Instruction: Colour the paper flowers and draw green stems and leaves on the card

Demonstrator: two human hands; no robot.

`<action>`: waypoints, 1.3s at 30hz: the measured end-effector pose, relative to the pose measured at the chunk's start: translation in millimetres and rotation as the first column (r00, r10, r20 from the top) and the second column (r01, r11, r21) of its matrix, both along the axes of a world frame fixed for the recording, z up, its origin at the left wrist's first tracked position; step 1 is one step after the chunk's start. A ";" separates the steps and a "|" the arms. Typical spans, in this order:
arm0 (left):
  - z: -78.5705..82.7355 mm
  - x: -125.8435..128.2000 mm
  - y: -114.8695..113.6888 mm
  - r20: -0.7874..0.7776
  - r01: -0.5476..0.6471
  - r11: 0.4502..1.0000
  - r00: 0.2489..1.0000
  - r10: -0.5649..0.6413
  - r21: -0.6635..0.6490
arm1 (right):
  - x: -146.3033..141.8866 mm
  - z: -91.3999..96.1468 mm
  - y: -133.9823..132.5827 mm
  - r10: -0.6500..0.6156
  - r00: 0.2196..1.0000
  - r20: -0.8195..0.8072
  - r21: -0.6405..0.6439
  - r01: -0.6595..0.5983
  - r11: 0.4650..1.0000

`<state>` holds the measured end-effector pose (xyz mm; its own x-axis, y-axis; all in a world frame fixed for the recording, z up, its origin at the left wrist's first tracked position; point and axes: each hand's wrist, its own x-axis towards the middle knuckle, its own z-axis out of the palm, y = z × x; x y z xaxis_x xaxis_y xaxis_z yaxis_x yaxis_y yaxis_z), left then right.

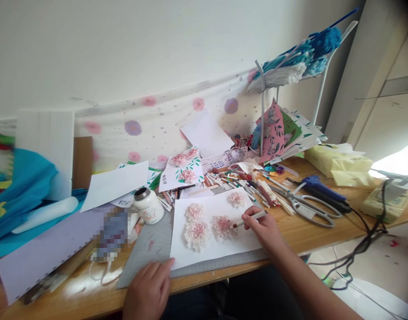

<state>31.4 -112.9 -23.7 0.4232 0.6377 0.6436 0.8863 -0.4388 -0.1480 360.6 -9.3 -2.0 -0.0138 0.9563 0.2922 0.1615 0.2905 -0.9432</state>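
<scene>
The flower [223, 226] just left of the R grip [264, 227] should prob. be dabbed softly so no petals get bent, w/ the pen [259, 215] pinched in that grip, its long axis laid roughly side to side & its tip aimed left, a bit down, while the L grip [150, 284] is rested loosely, nothing seen held, by the sheet's [190, 260] corner.

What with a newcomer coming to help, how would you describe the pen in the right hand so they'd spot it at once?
On the wooden table, find the white sheet bearing fluffy pinkish flowers. Above its right side, the right hand holds a pale pen aslant, its brown end at a flower. Unlike the loose pens lying behind the sheet, this one is gripped.
</scene>
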 end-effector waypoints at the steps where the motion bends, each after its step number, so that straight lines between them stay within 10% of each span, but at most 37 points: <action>1: -0.2 -0.1 0.0 -0.001 0.000 1.000 1.000 0.000 0.001 | 0.2 -0.2 0.3 -0.010 1.000 -0.007 -0.001 0.010 1.000; 39: 2.6 2.1 1.3 0.005 0.014 1.000 1.000 -0.014 0.017 | -0.5 -4.7 5.8 -0.108 0.994 0.029 -0.040 0.109 0.993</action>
<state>33.5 -111.6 -21.1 0.4289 0.6207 0.6563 0.8807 -0.4489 -0.1510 360.1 -3.5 -6.7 0.0837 0.9637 0.2534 0.2156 0.2307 -0.9488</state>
